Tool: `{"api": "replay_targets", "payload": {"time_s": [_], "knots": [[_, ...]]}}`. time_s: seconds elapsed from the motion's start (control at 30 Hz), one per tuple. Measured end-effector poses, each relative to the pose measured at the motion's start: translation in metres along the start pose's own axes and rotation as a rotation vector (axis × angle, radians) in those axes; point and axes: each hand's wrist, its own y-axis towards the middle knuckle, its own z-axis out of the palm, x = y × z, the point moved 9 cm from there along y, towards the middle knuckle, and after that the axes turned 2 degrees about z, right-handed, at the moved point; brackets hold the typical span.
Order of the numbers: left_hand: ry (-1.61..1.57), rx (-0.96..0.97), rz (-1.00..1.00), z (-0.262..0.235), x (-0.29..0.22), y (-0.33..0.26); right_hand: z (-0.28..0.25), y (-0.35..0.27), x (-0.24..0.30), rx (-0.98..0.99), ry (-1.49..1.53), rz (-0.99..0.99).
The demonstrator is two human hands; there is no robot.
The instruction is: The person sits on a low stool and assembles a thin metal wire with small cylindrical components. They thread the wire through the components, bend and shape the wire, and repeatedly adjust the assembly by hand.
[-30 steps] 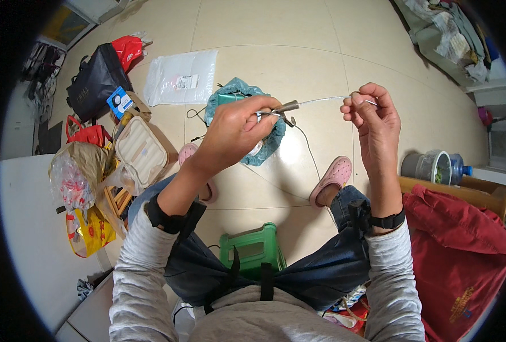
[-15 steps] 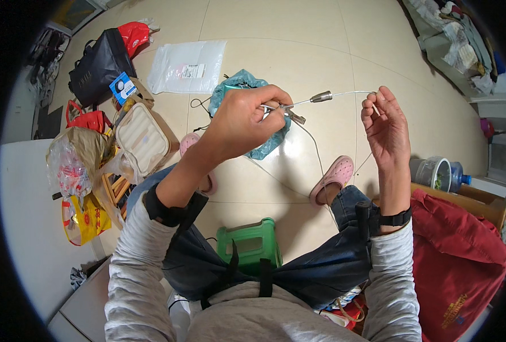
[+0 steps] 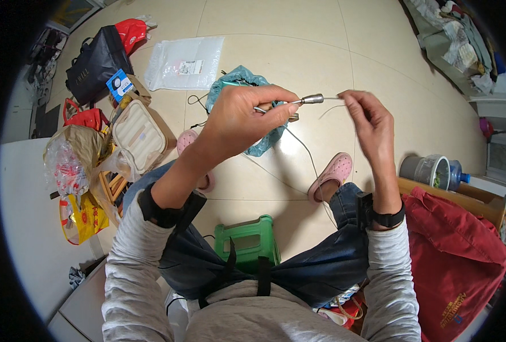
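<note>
Left hand raised at chest height, thumb and fingers pinched round small metal tool, silver tip pointing right; right hand level with it, fingertips pinched on thin pale wire, just beside tool tip; wire trailing down past right knee toward pink slipper; teal cloth on tiled floor beneath left hand; green stool between legs; black bag and clear plastic packet at upper left; red cloth at right.
</note>
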Motion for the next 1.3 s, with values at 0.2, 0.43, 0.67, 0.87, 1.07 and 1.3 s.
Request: {"api": "replay_targets", "payload": {"time_s": [0.2, 0.43, 0.67, 0.87, 1.07, 1.3], "knots": [[0.275, 0.051, 0.044, 0.005, -0.011, -0.001, 0.021, -0.013, 0.037, 0.062, 0.0, -0.309], [0.382, 0.009, 0.24, 0.011, -0.039, -0.008, 0.046, -0.02, 0.021, 0.313, 0.468, -0.011], [0.381, 0.007, 0.257, 0.007, -0.036, -0.007, 0.043, -0.021, 0.019, 0.299, 0.42, 0.009], [0.145, 0.115, -0.084, 0.011, 0.006, 0.002, 0.045, -0.017, 0.008, 0.348, 0.372, 0.096], [-0.217, 0.092, -0.274, 0.01, 0.039, -0.001, 0.056, -0.016, -0.002, 0.403, 0.346, 0.109], [-0.059, -0.074, -0.226, -0.025, 0.044, 0.014, 0.042, -0.009, -0.027, 0.359, 0.285, 0.15]]}}
